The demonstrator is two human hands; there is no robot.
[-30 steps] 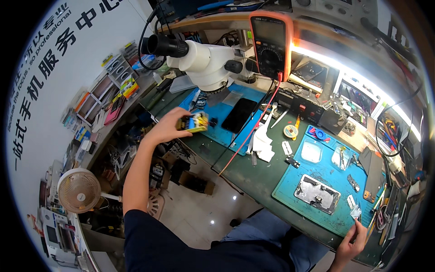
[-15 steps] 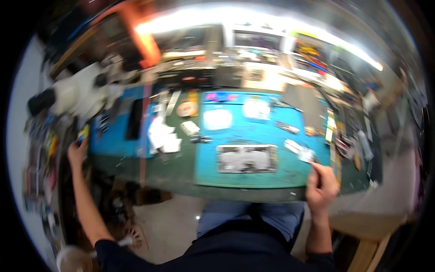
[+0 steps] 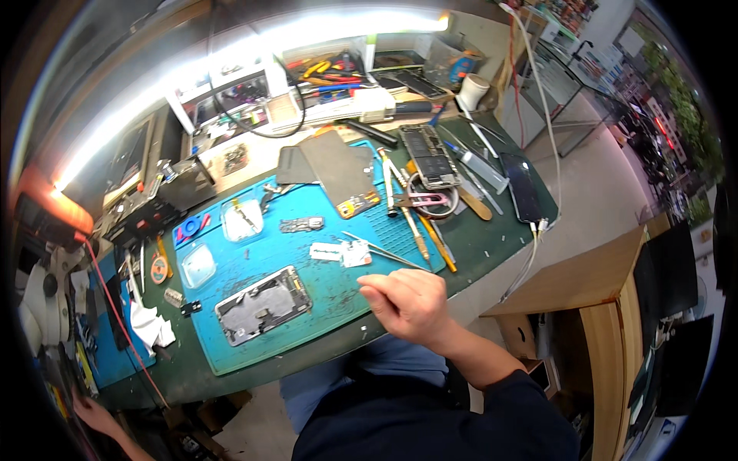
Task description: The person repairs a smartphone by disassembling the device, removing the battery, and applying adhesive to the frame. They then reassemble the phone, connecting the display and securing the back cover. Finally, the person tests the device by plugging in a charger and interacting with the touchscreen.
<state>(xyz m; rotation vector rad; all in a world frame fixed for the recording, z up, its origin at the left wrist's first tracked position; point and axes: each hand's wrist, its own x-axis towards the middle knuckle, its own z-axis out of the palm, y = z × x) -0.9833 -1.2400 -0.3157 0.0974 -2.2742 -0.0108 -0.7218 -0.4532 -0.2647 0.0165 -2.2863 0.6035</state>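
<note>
Hands well apart. At five o'clock, right hand [image 3: 407,303] curled into a loose fist, thumb against forefinger; cannot tell what, if anything, inside. At eight o'clock, left hand [image 3: 97,416] at the dim rim; cannot tell how open or around what. From right hand: tweezers [image 3: 393,254] just beside, toward eleven; opened phone [image 3: 264,305] at nine, flat on blue mat [image 3: 332,300].

The right hand [image 3: 407,303] is loosely curled, fingertips hidden, its bare forearm [image 3: 480,357] slanting inward. The left hand [image 3: 94,416] is stretched far leftward, grip unclear.
</note>
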